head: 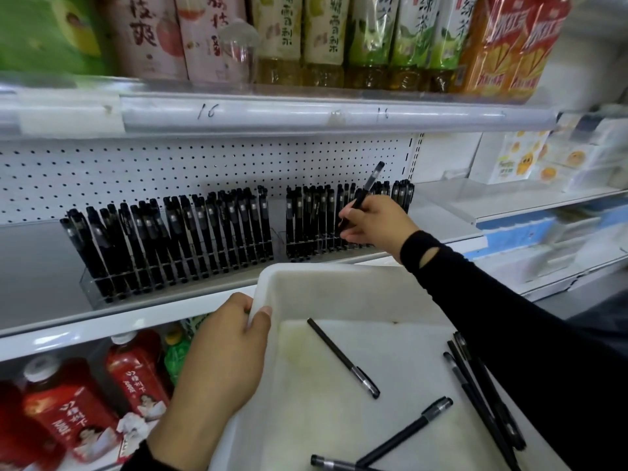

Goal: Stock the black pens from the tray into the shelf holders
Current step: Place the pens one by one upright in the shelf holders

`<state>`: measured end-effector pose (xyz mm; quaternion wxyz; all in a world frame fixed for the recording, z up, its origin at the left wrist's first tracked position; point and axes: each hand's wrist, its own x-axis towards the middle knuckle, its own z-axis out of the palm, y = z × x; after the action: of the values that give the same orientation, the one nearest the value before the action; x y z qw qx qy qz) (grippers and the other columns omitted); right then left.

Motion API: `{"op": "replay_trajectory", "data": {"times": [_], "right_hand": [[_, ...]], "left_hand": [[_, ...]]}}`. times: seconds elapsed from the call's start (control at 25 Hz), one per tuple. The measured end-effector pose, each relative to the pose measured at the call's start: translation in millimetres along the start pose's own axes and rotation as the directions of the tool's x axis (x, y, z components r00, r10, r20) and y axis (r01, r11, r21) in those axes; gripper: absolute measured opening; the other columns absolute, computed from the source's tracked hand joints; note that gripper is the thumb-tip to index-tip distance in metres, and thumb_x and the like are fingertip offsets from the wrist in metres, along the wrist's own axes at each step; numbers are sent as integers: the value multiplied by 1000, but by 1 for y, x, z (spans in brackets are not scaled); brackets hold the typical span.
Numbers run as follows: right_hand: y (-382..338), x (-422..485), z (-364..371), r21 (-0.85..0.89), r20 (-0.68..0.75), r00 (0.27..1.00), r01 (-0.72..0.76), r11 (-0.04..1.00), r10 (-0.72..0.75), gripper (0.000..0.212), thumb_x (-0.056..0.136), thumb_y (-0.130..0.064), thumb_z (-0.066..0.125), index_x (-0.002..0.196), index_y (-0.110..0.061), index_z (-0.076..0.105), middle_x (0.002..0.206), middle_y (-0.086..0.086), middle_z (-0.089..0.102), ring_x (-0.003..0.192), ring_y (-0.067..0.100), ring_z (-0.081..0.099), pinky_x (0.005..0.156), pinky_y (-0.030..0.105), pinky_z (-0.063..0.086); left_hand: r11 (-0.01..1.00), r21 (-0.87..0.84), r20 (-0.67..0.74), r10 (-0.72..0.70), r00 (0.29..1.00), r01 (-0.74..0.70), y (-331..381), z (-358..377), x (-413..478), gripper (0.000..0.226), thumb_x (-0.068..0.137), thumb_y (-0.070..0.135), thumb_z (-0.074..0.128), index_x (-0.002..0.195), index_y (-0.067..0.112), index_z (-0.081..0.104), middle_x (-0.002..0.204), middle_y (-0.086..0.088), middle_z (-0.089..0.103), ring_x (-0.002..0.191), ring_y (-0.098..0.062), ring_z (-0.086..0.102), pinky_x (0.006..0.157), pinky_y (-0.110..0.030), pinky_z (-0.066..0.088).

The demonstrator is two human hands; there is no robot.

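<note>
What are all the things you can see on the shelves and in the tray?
tray: one, white, held in front of the middle shelf
loose pens: about six, black, lying in the tray
pen holders: two, clear, side by side on the middle shelf, packed with upright black pens
held pen: one, black, tilted above the holder on the right
drink bottles: many, with pink, pale green and orange labels, top shelf
red bottles: several, red, bottom shelf
pegboard: one, white, behind the holders
left hand: grips the tray's corner
right hand: pinches the held pen
</note>
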<state>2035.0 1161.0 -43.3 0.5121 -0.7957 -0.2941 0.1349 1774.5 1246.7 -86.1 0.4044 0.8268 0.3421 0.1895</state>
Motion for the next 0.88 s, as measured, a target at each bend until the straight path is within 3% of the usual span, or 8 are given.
{"op": "replay_trajectory", "data": {"times": [0.24, 0.44, 0.72, 0.88], "right_hand": [[8, 38, 31, -276, -91, 990, 80, 958, -109, 12, 99, -12, 56, 109, -8, 62, 109, 12, 68, 91, 27, 72, 82, 43, 61], [16, 51, 45, -507, -38, 996, 54, 860, -85, 20, 97, -17, 60, 108, -2, 66, 100, 17, 71, 89, 33, 70, 82, 46, 59], [15, 55, 55, -474, -72, 993, 50, 879, -95, 19, 90, -17, 70, 105, -6, 67, 99, 15, 70, 89, 33, 70, 80, 45, 61], [10, 52, 58, -556, -86, 989, 50, 829, -118, 18, 92, -16, 68, 107, -5, 66, 104, 15, 69, 95, 31, 68, 86, 40, 58]], "left_hand": [[1000, 31, -9, 2, 1000, -1, 2, 3, -1, 24, 99, 42, 45, 91, 25, 60, 83, 3, 69, 77, -14, 63, 77, -42, 54], [999, 35, -8, 0, 1000, 0, 0, 3, 2, 25, 99, 43, 45, 90, 24, 60, 82, 4, 69, 76, -14, 64, 76, -41, 54], [1000, 17, -3, -7, 1000, 7, 0, 4, 2, 25, 98, 43, 46, 90, 24, 60, 83, 5, 70, 76, -15, 65, 77, -42, 55], [1000, 14, -5, 3, 1000, -3, -2, 4, 2, 24, 98, 43, 46, 90, 26, 60, 82, 6, 70, 76, -15, 65, 76, -43, 55]]}}
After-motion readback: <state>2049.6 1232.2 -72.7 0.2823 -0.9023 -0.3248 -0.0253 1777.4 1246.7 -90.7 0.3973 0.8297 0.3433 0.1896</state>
